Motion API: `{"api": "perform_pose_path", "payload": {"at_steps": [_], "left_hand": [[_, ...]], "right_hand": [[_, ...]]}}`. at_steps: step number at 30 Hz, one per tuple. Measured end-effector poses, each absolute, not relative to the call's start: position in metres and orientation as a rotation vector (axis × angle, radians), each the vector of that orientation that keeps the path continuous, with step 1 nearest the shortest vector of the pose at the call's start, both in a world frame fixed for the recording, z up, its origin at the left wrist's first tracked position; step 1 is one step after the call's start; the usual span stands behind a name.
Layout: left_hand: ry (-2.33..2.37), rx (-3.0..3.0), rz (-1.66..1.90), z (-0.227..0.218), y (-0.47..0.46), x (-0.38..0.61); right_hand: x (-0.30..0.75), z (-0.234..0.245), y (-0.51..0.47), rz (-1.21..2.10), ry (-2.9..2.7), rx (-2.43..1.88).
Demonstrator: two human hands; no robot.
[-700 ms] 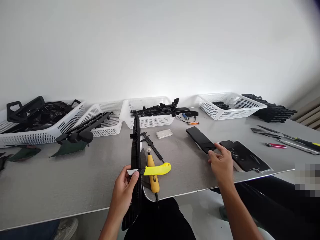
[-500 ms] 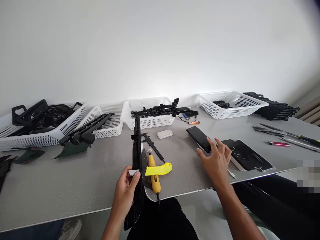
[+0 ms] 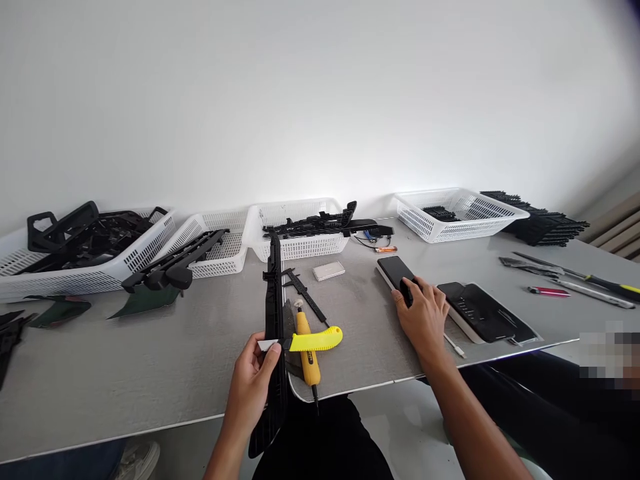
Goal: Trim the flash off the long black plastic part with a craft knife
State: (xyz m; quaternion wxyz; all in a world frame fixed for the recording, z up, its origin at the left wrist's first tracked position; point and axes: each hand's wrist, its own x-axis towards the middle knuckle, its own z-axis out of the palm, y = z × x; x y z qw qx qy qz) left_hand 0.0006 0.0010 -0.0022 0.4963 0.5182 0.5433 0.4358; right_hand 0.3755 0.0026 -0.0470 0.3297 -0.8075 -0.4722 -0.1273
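Observation:
My left hand (image 3: 251,381) grips a long black plastic strip (image 3: 273,293) that runs from the table's front edge toward the baskets. A yellow utility knife (image 3: 314,339) with a white tip lies across the strip by my left thumb, over a yellow-handled tool (image 3: 307,348). My right hand (image 3: 423,316) lies on the near end of a black phone (image 3: 397,271) on the grey table (image 3: 150,353). Whether its fingers are closed around the phone cannot be made out.
Several white baskets (image 3: 300,245) with black plastic parts stand along the wall. A caliper (image 3: 306,293), a small white block (image 3: 329,271), a dark tablet (image 3: 484,312), a pink lighter (image 3: 547,291) and long tools (image 3: 575,278) lie on the table. Black parts are stacked at far right (image 3: 543,225).
My right hand moved left from the tablet's edge onto the black phone, and the phone now lies turned more toward the wall. My left hand stayed on the strip.

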Motion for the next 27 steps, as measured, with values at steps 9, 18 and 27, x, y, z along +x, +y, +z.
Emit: {"api": "perform_pose_path", "payload": {"at_steps": [9, 18, 27], "left_hand": [[1.297, 1.266, 1.027, 0.003, -0.002, 0.000], [1.285, 1.268, 1.043, -0.003, 0.000, -0.002], [1.291, 1.247, 1.068, -0.005, 0.000, -0.001]], "right_hand": [[0.340, -0.041, -0.018, -0.271, -1.572, -1.847], [0.337, -0.035, -0.021, -0.260, -1.500, -1.881], [0.337, -0.032, -0.023, -0.220, -1.361, -1.938]]}}
